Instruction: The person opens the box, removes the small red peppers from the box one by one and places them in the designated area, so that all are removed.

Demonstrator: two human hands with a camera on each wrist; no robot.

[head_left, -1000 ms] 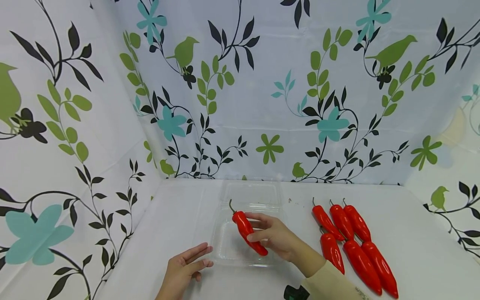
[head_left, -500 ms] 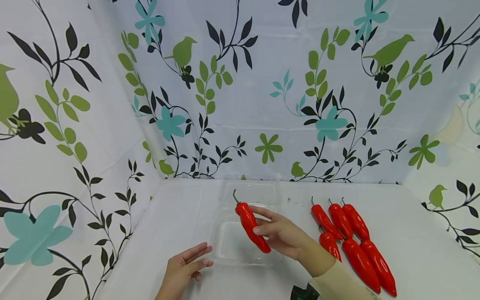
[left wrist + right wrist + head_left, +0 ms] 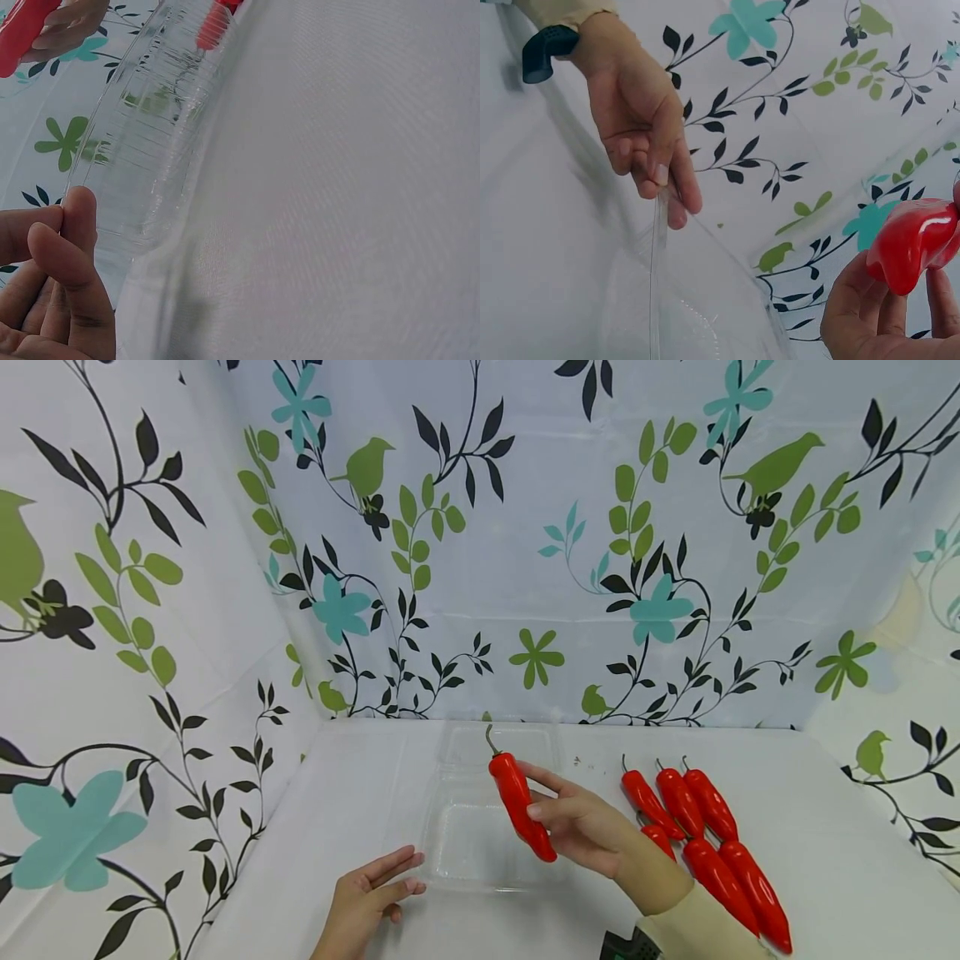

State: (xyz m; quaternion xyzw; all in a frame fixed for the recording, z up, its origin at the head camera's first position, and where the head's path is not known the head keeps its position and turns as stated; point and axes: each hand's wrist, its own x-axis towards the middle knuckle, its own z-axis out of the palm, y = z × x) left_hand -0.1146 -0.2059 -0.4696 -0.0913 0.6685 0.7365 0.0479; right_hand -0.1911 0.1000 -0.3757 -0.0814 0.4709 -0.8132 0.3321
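Observation:
A glossy red chili pepper (image 3: 519,802) with a curved green stem is gripped between the thumb and fingers of my right hand (image 3: 592,828). It is raised over the right part of a clear plastic clamshell container (image 3: 459,856), stem pointing up and away. The right wrist view shows the pepper's tip (image 3: 907,251) close up, with my right fingers under it. My left hand (image 3: 369,893) is at the container's left edge, and its thumb and fingers pinch the rim, as the right wrist view shows of the same hand (image 3: 641,112).
Several more red chili peppers (image 3: 722,877) lie in two rows on the white table (image 3: 847,852) to the right, partly behind my right forearm. The container's lid (image 3: 536,745) lies folded back. A patterned curtain (image 3: 465,568) hangs behind the table and along its sides.
My right hand has moved right and slightly up, carrying the chili pepper from the container's middle towards its right side. The left hand has stayed at the rim.

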